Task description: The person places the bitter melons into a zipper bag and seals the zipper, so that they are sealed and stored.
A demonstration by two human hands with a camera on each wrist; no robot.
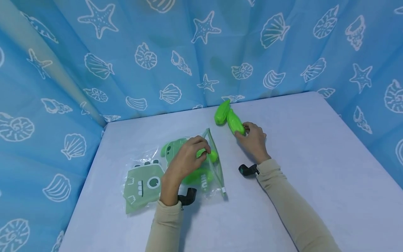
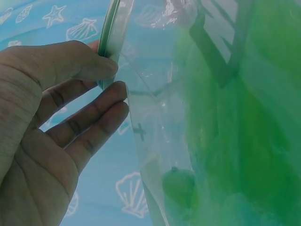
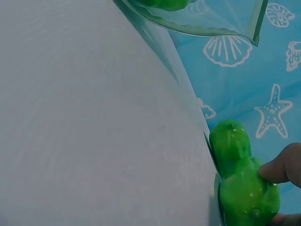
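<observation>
A clear zip bag [image 1: 143, 185] with green cartoon figures lies on the table, bright green items visible inside it. The left hand [image 1: 188, 157] pinches the bag's upper edge; in the left wrist view, thumb and finger of the left hand [image 2: 61, 94] grip the green zip strip [image 2: 110, 42]. At the back, the right hand [image 1: 253, 140] holds the nearer of two bright green vegetable-shaped pieces [image 1: 235, 122]; the other piece [image 1: 222, 112] lies against it. In the right wrist view the right thumb and a fingertip of the right hand [image 3: 284, 181] are on the held piece [image 3: 247, 193].
The white table [image 1: 302, 168] reaches back to a blue curtain [image 1: 176, 52] printed with shells and starfish. Black wrist cameras sit on the left wrist [image 1: 188, 197] and the right wrist [image 1: 248, 170]. A white slider [image 1: 224, 190] is at the bag's near corner.
</observation>
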